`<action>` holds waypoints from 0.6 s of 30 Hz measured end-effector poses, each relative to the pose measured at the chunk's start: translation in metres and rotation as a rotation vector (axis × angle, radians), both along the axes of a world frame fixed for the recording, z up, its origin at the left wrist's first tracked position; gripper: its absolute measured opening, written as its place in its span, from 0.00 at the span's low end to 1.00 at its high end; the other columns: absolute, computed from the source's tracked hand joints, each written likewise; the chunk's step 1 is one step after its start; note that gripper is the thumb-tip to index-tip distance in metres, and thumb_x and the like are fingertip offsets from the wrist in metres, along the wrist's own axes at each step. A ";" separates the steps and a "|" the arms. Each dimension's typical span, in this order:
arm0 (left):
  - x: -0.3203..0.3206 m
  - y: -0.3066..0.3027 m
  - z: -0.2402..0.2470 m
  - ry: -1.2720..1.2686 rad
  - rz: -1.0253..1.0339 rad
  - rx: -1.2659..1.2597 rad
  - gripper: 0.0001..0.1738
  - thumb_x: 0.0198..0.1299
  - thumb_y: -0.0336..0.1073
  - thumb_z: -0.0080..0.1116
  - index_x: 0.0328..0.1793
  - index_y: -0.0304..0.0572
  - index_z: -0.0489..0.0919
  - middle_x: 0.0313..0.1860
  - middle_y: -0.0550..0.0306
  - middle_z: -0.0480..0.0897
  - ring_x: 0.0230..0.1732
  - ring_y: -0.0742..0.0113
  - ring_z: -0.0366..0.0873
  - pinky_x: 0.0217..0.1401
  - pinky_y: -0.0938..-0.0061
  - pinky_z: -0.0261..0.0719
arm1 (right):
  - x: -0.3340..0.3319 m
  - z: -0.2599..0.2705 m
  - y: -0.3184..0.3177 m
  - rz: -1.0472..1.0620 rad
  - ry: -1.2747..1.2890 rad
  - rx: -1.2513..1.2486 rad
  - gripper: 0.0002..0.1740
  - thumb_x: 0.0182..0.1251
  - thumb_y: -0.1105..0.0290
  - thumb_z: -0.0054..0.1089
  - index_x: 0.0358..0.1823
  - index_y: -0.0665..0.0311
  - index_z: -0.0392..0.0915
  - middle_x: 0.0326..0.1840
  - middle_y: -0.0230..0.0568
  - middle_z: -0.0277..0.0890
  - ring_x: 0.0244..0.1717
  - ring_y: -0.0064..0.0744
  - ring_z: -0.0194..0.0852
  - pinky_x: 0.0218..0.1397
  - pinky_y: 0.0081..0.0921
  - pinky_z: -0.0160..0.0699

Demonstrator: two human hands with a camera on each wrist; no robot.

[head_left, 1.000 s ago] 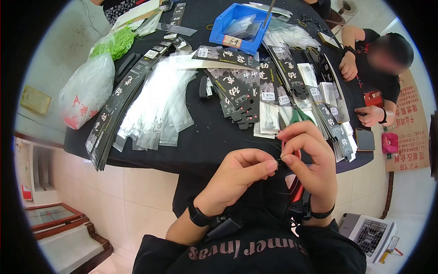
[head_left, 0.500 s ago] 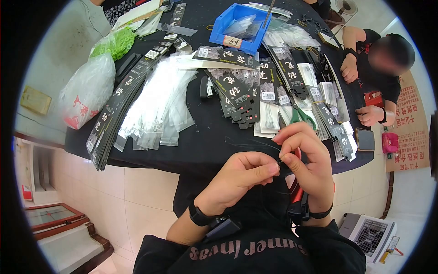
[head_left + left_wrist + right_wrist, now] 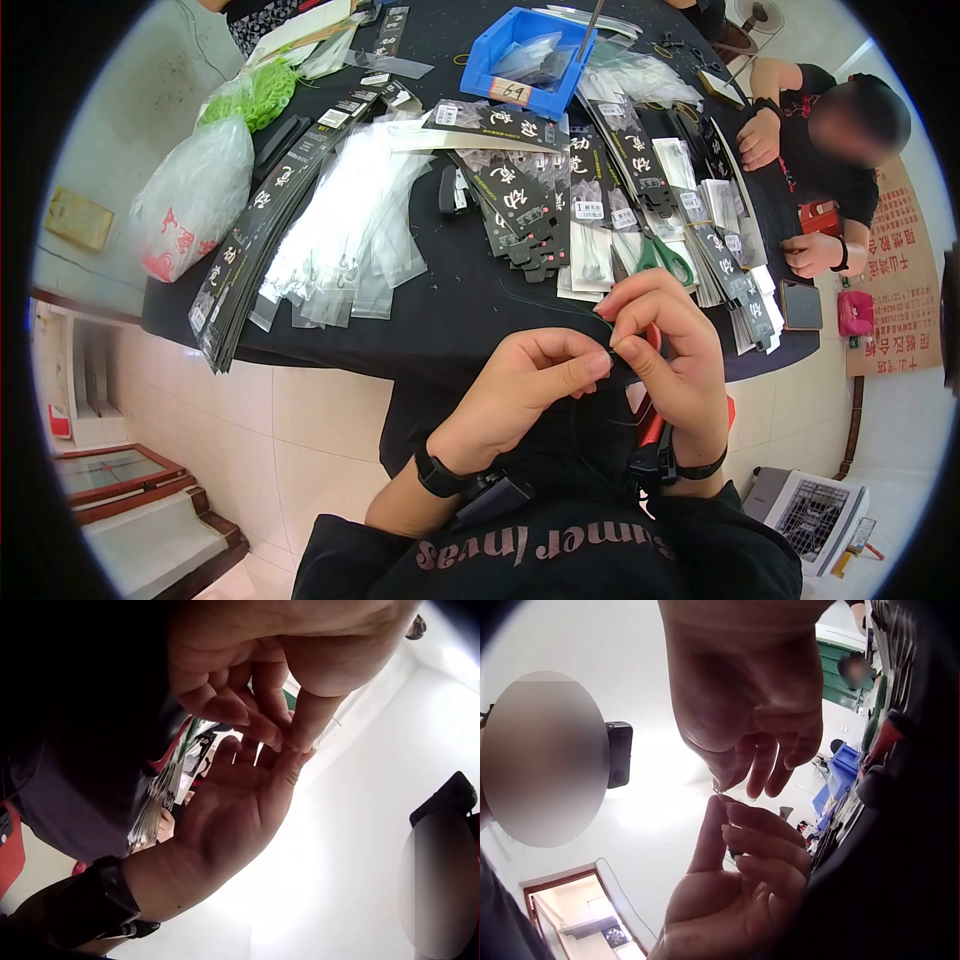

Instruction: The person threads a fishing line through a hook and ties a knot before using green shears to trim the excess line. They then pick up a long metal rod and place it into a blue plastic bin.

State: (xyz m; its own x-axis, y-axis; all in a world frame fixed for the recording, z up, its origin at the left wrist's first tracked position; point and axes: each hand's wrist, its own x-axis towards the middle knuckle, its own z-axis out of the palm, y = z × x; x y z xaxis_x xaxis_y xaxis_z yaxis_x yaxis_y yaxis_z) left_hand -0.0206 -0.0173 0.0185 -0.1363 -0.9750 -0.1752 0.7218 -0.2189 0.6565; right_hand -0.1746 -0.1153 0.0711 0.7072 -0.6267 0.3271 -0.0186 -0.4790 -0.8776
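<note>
In front of the person's chest, the left hand (image 3: 530,385) and right hand (image 3: 672,340) meet at their fingertips. Thumb and forefinger of each pinch a thin dark line (image 3: 555,306), whose loose end curves out over the table edge. A tiny shiny piece (image 3: 718,789) shows between the fingertips in the right wrist view; its kind is too small to tell. The left wrist view has the left hand (image 3: 300,660) above the right palm (image 3: 232,806). Green-handled scissors (image 3: 682,262) lie just beyond the right hand. A red-handled tool (image 3: 652,428) is beside the right wrist.
Black printed cards (image 3: 262,215) and clear plastic sleeves (image 3: 350,240) are piled on the black-covered table (image 3: 450,300). More carded packets (image 3: 520,200) lie ahead. Behind them stands a blue bin (image 3: 550,100). Another person (image 3: 845,190) sits at the right; a plastic bag (image 3: 195,195) is at left.
The right hand has shifted slightly left and down, showing more of the green-handled scissors. The loose line has swung into a different curve. Both hands keep their fingertip pinch.
</note>
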 end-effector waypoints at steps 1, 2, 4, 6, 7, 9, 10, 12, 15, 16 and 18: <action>0.000 0.000 0.000 0.000 0.000 0.000 0.09 0.67 0.35 0.61 0.43 0.35 0.82 0.40 0.61 0.81 0.39 0.78 0.75 0.43 0.82 0.74 | 0.000 0.000 0.000 -0.002 0.001 0.002 0.03 0.62 0.78 0.64 0.33 0.65 0.78 0.46 0.39 0.76 0.39 0.23 0.70 0.41 0.19 0.70; 0.000 0.000 0.001 0.001 0.003 0.010 0.08 0.67 0.34 0.61 0.44 0.35 0.82 0.40 0.60 0.81 0.39 0.78 0.75 0.44 0.82 0.74 | 0.000 0.000 0.000 -0.002 0.001 0.002 0.03 0.62 0.78 0.64 0.33 0.65 0.78 0.46 0.39 0.76 0.39 0.23 0.70 0.41 0.19 0.70; -0.001 0.000 0.001 0.002 0.007 0.020 0.08 0.67 0.34 0.61 0.44 0.35 0.82 0.40 0.60 0.81 0.39 0.78 0.75 0.44 0.82 0.74 | 0.000 0.001 -0.001 -0.005 0.021 -0.071 0.04 0.61 0.78 0.65 0.33 0.65 0.78 0.45 0.38 0.77 0.38 0.24 0.71 0.41 0.19 0.70; 0.000 0.000 0.000 0.006 0.011 0.012 0.08 0.67 0.34 0.62 0.43 0.36 0.82 0.41 0.60 0.82 0.39 0.77 0.75 0.44 0.82 0.74 | 0.001 0.003 0.000 -0.012 0.023 -0.086 0.04 0.61 0.78 0.65 0.33 0.65 0.78 0.45 0.38 0.77 0.39 0.25 0.71 0.41 0.19 0.70; -0.001 0.000 0.001 0.006 0.011 0.012 0.08 0.67 0.34 0.62 0.43 0.36 0.82 0.41 0.60 0.82 0.39 0.77 0.75 0.44 0.82 0.74 | 0.001 0.004 0.000 -0.019 0.027 -0.102 0.04 0.60 0.78 0.65 0.33 0.65 0.78 0.45 0.38 0.77 0.39 0.25 0.72 0.41 0.20 0.70; -0.003 -0.001 0.004 -0.010 0.044 0.016 0.07 0.65 0.34 0.64 0.41 0.37 0.83 0.34 0.65 0.81 0.35 0.80 0.74 0.40 0.83 0.72 | 0.001 0.003 0.000 -0.021 0.029 -0.119 0.04 0.60 0.78 0.65 0.33 0.65 0.78 0.45 0.38 0.77 0.39 0.26 0.72 0.42 0.20 0.70; -0.003 -0.001 0.004 -0.010 0.044 0.016 0.07 0.65 0.34 0.64 0.41 0.37 0.83 0.34 0.65 0.81 0.35 0.80 0.74 0.40 0.83 0.72 | 0.001 0.003 0.000 -0.022 0.031 -0.135 0.04 0.60 0.78 0.66 0.33 0.65 0.78 0.44 0.38 0.77 0.39 0.27 0.73 0.42 0.21 0.71; -0.004 -0.001 0.003 0.009 0.053 -0.032 0.06 0.65 0.33 0.64 0.41 0.39 0.82 0.34 0.67 0.79 0.36 0.81 0.73 0.41 0.83 0.71 | 0.001 0.002 0.000 -0.021 0.025 -0.137 0.04 0.60 0.78 0.65 0.33 0.65 0.78 0.44 0.39 0.77 0.40 0.28 0.73 0.43 0.22 0.71; -0.006 -0.001 0.000 0.036 0.066 -0.057 0.04 0.66 0.32 0.63 0.42 0.41 0.80 0.35 0.67 0.78 0.37 0.81 0.72 0.42 0.83 0.71 | 0.001 -0.002 0.000 -0.014 -0.018 -0.100 0.04 0.59 0.77 0.65 0.33 0.65 0.78 0.44 0.39 0.77 0.41 0.29 0.73 0.44 0.23 0.70; -0.006 -0.001 0.000 0.036 0.065 -0.057 0.04 0.66 0.32 0.63 0.42 0.41 0.80 0.35 0.67 0.78 0.37 0.81 0.72 0.42 0.83 0.71 | 0.001 -0.003 0.000 -0.007 -0.055 -0.061 0.04 0.59 0.77 0.65 0.33 0.65 0.78 0.45 0.40 0.77 0.42 0.30 0.73 0.45 0.23 0.70; -0.006 -0.001 0.000 0.074 0.076 -0.093 0.05 0.66 0.32 0.62 0.44 0.41 0.79 0.37 0.68 0.78 0.37 0.81 0.72 0.42 0.83 0.71 | 0.002 0.000 0.004 -0.046 -0.064 0.020 0.05 0.58 0.76 0.66 0.34 0.64 0.78 0.45 0.40 0.77 0.43 0.30 0.73 0.45 0.22 0.69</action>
State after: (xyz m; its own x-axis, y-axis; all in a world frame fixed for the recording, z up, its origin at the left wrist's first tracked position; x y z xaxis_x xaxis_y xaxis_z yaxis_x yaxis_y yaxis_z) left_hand -0.0265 -0.0185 0.0187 -0.0710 -0.9946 -0.0755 0.7814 -0.1025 0.6156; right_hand -0.1729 -0.1111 0.0711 0.6555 -0.6651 0.3578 0.0161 -0.4614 -0.8870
